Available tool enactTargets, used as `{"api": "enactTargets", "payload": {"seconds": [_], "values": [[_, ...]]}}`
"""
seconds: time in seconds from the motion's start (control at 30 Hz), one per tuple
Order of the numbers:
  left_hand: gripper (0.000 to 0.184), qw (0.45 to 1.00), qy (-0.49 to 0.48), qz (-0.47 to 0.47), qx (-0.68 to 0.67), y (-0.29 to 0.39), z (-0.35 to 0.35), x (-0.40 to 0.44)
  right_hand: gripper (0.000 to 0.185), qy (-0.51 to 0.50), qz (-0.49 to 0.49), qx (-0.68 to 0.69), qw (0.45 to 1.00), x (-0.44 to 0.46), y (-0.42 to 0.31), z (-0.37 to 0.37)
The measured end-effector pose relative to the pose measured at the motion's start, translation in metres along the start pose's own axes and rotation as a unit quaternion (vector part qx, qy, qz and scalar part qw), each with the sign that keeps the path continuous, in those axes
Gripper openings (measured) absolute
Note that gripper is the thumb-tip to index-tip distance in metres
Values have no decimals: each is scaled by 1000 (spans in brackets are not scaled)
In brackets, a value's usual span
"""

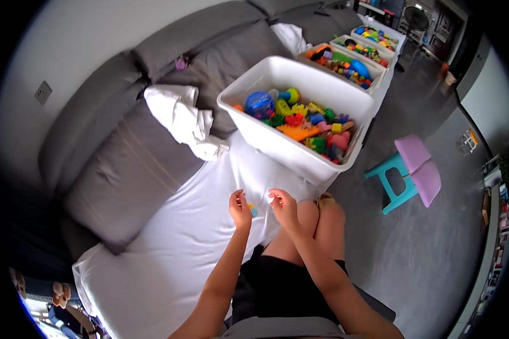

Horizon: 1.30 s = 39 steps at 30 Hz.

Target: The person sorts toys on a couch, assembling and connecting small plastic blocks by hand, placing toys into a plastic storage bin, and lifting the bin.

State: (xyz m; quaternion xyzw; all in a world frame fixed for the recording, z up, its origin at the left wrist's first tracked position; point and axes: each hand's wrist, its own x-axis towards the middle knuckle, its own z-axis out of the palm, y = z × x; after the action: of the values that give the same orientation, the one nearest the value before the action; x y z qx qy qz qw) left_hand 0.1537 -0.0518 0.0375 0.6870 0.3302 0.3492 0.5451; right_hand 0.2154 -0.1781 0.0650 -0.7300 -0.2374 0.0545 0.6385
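Note:
Above the white sheet, my left hand has its fingers curled inward, and whether anything is between them is too small to make out. My right hand is a short way to its right, also with bent fingers, near my knees; its fingertips look pinched together. Between the two hands, a small yellow and light-blue piece lies on the white sheet. Beyond the hands stands a large white bin holding a blue ball, an orange piece and several other colourful toys.
Several more toy bins stand in a row behind the large one. A crumpled white cloth lies against the grey sofa cushions. On the grey floor at the right is a turquoise and purple stool.

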Motion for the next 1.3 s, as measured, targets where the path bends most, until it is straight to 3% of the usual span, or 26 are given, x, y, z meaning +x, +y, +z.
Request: {"api": "enactTargets", "payload": {"seconds": [0.07, 0.1, 0.2, 0.23, 0.33, 0.4, 0.5, 0.6, 0.7, 0.8, 0.87, 0.93, 1.03, 1.2, 1.27, 1.3], "values": [[18, 980, 29, 20, 195, -37, -35, -13, 33, -88, 66, -88, 990, -12, 22, 16], [26, 975, 6, -23, 220, -52, -50, -19, 36, -130, 94, -132, 978, -17, 33, 24], [43, 919, -65, 104, 374, -47, -57, -38, 42, -153, 12, -227, 962, -27, 64, 52], [57, 889, -131, 127, 419, -36, -55, -42, 45, -174, 23, -242, 954, -27, 60, 56], [62, 866, -182, 111, 453, -38, -44, -35, 49, -243, 40, -260, 934, -16, 58, 58], [52, 849, -213, 111, 471, -44, -38, -26, 44, -294, 32, -230, 927, -7, 64, 55], [37, 815, -250, 151, 500, -62, -40, -16, 36, -293, 35, -209, 932, 3, 86, 50], [33, 796, -290, 127, 516, -67, -42, -9, 30, -226, 87, -249, 938, -3, 80, 47], [30, 842, -251, 99, 467, -69, -45, -10, 33, -150, 248, -158, 944, -7, 78, 46], [25, 938, -98, 147, 298, -80, -54, -16, 34, -66, 166, -172, 969, -14, 103, 45], [17, 989, -30, -17, 145, -93, -58, -19, 33, -42, 156, -147, 976, -22, 99, 42], [16, 982, 20, -185, 27, -91, -57, -18, 31, -36, 115, -106, 987, -21, 83, 39], [17, 956, 72, -267, -94, -52, -30, -8, 29, -59, 3, -42, 997, -7, 24, 24], [17, 965, -10, -67, -255, 104, 49, 49, 28, -4, -208, -29, 978, 71, -126, -29], [24, 945, -143, -69, -286, 157, 75, 79, 35, 60, -289, -95, 951, 107, -147, -51], [29, 934, -158, -43, -317, 180, 96, 90, 41, 95, -303, -157, 935, 123, -154, -61]]}}
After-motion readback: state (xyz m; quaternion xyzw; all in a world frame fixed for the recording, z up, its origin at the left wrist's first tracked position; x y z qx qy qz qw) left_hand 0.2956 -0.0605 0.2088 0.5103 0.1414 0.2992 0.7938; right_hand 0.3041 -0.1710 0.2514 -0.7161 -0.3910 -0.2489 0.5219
